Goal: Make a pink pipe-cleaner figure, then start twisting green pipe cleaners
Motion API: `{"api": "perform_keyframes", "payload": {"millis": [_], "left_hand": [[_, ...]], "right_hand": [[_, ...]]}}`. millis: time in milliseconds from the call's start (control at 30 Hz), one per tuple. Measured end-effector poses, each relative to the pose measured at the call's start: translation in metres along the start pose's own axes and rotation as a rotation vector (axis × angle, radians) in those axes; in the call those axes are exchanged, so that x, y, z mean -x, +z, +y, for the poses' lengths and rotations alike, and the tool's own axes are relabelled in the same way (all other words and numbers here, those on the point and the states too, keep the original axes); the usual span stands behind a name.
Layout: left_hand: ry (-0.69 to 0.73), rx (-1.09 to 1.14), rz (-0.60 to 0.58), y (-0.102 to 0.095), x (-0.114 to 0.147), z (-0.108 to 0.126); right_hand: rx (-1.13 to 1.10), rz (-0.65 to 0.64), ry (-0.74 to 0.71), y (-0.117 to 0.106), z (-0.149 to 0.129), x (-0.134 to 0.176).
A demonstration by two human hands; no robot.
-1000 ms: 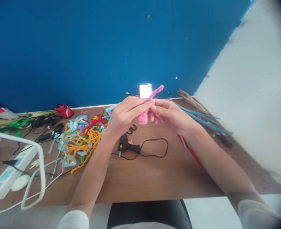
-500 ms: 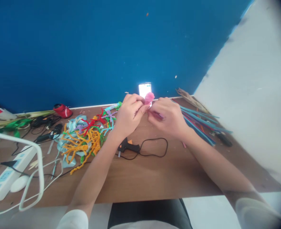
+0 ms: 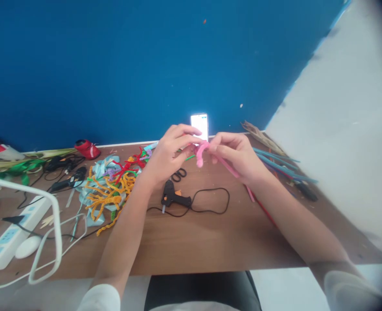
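Note:
A pink pipe cleaner is held in front of me, its near end bent into a curl that hangs down. My right hand pinches it between thumb and forefinger, and its long straight tail runs under the palm toward the wrist. The fingertips of my left hand close on the top of the curl, with the upper fingers fairly straight. Behind the hands a lit phone leans against the wall. Below them lie a black glue gun and black-handled scissors.
Orange pipe-cleaner pieces and light-blue ribbon are heaped on the left. A white power strip and a white bent frame stand nearer. Blue pipe cleaners lie on the right, by the white wall.
The pink piece, bunched up between the fingers before, now shows as a hanging curl with a straight tail. My left fingers have loosened and spread somewhat. The scissors have come into view.

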State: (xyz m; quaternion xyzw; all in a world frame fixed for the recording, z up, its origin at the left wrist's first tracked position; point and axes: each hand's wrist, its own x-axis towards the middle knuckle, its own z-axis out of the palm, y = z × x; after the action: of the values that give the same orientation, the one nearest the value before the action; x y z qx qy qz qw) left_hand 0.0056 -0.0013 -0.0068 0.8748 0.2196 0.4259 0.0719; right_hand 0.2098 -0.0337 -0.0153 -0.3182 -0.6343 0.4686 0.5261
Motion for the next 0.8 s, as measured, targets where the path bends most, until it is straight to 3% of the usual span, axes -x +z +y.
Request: {"api": "perform_keyframes", "payload": {"millis": [100, 267, 367, 500, 567, 667, 733, 800], "left_hand": [[0.012, 0.093, -0.043, 0.000, 0.001, 0.003], [-0.229, 0.278, -0.027, 0.009, 0.001, 0.014], [-0.370, 0.352, 0.074, 0.018, 0.001, 0.018], [-0.537, 0.534, 0.137, 0.028, 0.001, 0.015], [-0.605, 0.605, 0.139, 0.028, 0.001, 0.013], [-0.620, 0.660, 0.031, 0.024, 0.002, 0.012], [-0.552, 0.622, -0.025, 0.019, 0.002, 0.011], [-0.427, 0.499, 0.022, 0.014, 0.002, 0.010]], "right_hand": [[-0.181, 0.018, 0.084, 0.001, -0.001, -0.002], [-0.103, 0.091, 0.031, 0.006, -0.002, 0.002], [0.177, 0.095, -0.163, 0.006, 0.000, 0.004], [0.756, 0.078, -0.586, -0.001, 0.005, 0.001], [0.901, 0.064, -0.694, -0.003, 0.006, 0.000], [0.763, 0.097, -0.593, -0.002, 0.003, 0.002], [0.472, 0.094, -0.387, 0.000, -0.002, 0.003], [0.136, 0.067, -0.157, -0.001, -0.007, 0.002]]}}
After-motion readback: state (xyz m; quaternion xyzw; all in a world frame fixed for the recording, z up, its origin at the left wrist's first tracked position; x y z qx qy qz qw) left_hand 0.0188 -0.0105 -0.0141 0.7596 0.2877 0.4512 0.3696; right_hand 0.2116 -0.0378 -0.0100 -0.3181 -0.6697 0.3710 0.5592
